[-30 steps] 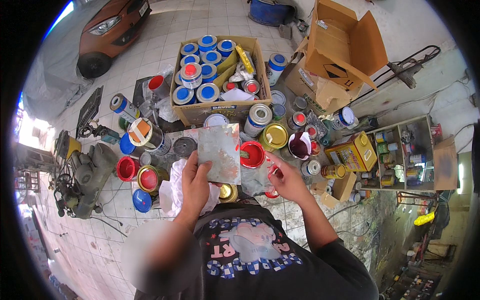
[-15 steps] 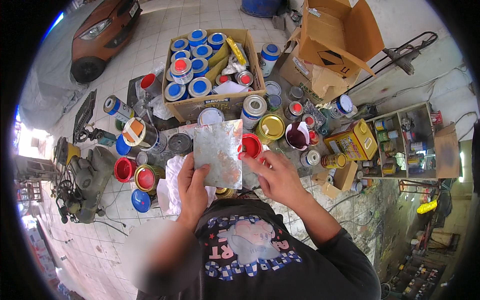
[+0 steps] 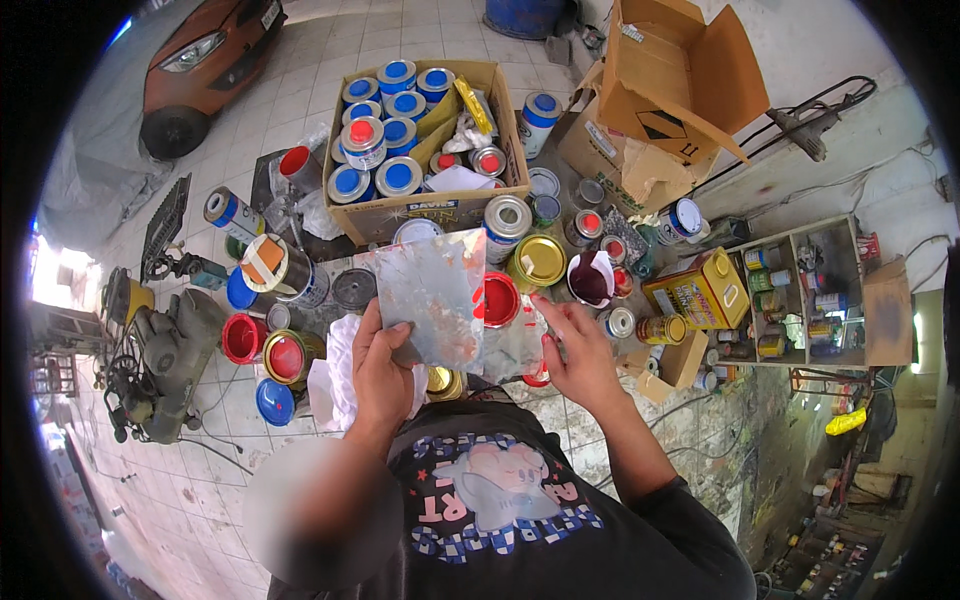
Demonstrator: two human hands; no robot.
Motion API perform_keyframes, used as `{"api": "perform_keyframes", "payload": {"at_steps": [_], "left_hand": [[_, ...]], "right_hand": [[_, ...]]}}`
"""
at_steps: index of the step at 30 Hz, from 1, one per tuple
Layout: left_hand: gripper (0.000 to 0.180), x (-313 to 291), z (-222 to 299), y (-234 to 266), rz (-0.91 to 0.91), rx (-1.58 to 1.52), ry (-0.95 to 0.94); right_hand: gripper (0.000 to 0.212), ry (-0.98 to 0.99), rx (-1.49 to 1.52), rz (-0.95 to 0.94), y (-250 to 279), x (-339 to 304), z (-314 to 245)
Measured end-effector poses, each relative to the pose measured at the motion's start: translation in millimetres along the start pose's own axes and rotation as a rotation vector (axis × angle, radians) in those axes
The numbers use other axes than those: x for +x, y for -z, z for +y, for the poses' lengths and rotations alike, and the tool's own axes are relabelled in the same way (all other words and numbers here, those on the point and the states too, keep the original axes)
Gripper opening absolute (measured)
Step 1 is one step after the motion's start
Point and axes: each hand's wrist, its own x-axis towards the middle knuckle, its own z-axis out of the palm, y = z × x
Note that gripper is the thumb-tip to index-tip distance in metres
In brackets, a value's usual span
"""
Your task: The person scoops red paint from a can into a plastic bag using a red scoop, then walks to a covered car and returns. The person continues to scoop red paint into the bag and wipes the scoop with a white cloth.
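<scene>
My left hand (image 3: pixel 385 370) grips the lower left edge of a flat grey metal plate (image 3: pixel 435 300), thumb on its face. The plate is tilted, scuffed and spotted with old paint, with bright red dabs along its right edge. Just right of the plate is my right hand (image 3: pixel 580 355), index finger stretched out and thumb apart, red on the thumb tip; I see nothing held in it. An open can of red paint (image 3: pixel 500 300) stands behind, between the plate and my right hand. Close by are a gold-lidded can (image 3: pixel 540 260) and a cup of dark maroon paint (image 3: pixel 591 278).
A cardboard box (image 3: pixel 400 220) full of cans stands at the back. More open red cans (image 3: pixel 290 357) and a white cloth (image 3: pixel 343 365) lie left. A yellow tin (image 3: pixel 700 290) and a shelf (image 3: pixel 800 290) are right. A car (image 3: pixel 200 60) is far left.
My right hand has drawn back to the right from the plate's edge. The plate has tilted and shifted slightly, and its red dabs show more plainly.
</scene>
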Motion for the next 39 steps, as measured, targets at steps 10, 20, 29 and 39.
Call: {"api": "perform_keyframes", "payload": {"at_steps": [10, 20, 29, 39], "left_hand": [[0.030, 22.2, 2.9, -9.0, 0.095, -0.325, 0.060], [0.044, -20.6, 26.1, 9.7, 0.100, -0.563, 0.000], [0.039, -74.3, 19.9, 81.5, 0.387, -0.382, -0.129], [0.040, -93.0, 11.1, 76.7, 0.404, -0.302, 0.008]], "right_hand": [[0.060, -0.079, 0.144, -0.047, -19.3, -4.3, 6.9], [0.060, -0.147, 0.142, -0.235, -38.8, 2.0, 5.0], [0.057, -0.056, -0.065, -0.227, -83.2, -13.2, 80.1], [0.055, -0.333, -0.029, -0.351, -154.0, -46.5, 197.1]]}}
